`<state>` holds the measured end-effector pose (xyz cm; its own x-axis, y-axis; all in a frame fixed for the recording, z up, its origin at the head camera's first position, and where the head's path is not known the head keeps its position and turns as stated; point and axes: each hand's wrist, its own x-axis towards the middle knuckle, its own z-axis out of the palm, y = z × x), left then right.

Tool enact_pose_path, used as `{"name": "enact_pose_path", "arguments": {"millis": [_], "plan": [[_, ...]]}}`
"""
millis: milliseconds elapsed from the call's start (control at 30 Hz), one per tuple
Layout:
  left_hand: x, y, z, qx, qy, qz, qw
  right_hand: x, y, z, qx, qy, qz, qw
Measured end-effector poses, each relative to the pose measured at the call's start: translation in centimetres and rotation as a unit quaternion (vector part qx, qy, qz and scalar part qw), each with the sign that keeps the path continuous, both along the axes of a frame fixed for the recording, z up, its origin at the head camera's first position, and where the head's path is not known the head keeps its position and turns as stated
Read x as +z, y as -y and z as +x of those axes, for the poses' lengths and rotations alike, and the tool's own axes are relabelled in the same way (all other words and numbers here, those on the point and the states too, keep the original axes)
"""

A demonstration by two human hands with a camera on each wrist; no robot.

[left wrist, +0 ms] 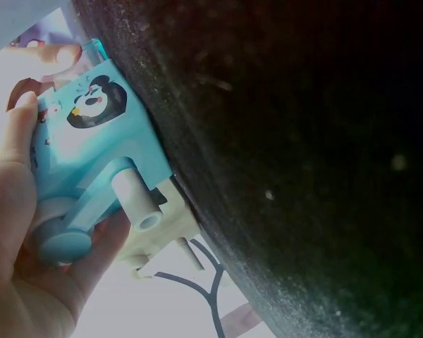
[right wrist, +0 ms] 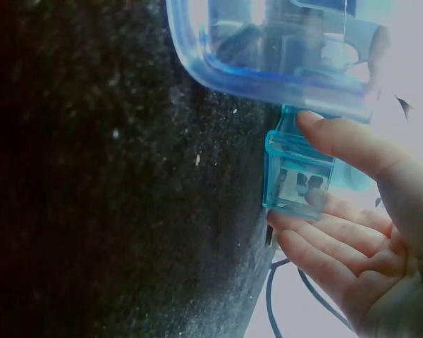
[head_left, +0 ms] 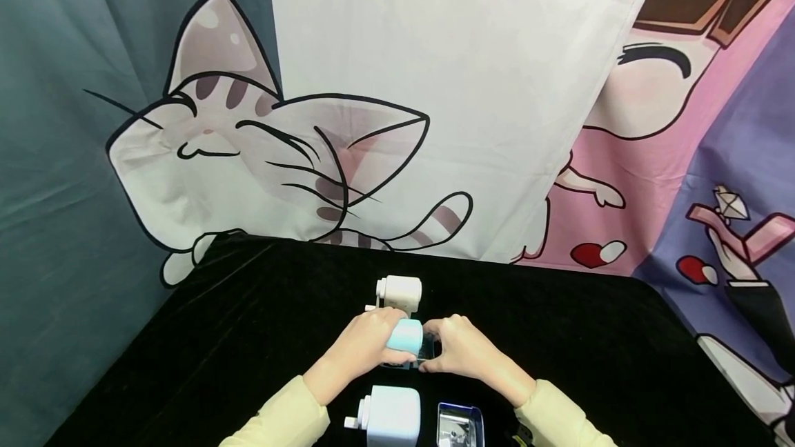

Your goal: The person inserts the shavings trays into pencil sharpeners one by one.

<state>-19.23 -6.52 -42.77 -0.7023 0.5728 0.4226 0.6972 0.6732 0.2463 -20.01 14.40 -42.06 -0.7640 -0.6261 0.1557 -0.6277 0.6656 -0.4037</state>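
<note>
A light-blue pencil sharpener [head_left: 405,336] with a penguin picture [left wrist: 96,103] stands on the black table [head_left: 217,336]. My left hand [head_left: 363,347] grips its body from the left, thumb on top and fingers curled round the crank end [left wrist: 63,239]. My right hand [head_left: 456,350] pinches the sharpener's clear blue drawer [right wrist: 296,176] at its right side, thumb above and fingers below. In the head view the hands hide most of the drawer.
A cream sharpener [head_left: 400,293] stands just behind the held one. Nearer me are a pale blue sharpener [head_left: 391,416] and a loose clear blue tray [head_left: 459,425]. Cartoon-print curtains [head_left: 435,88] close off the back and sides of the table.
</note>
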Motion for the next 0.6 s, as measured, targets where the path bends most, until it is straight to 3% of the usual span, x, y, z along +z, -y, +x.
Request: {"name": "enact_pose_path", "arguments": {"millis": [600], "plan": [[0.04,0.03,-0.02,-0.004,-0.005,0.0,1.0,0.22,0.56,-0.09,-0.002,0.002,0.006,1.0]]}}
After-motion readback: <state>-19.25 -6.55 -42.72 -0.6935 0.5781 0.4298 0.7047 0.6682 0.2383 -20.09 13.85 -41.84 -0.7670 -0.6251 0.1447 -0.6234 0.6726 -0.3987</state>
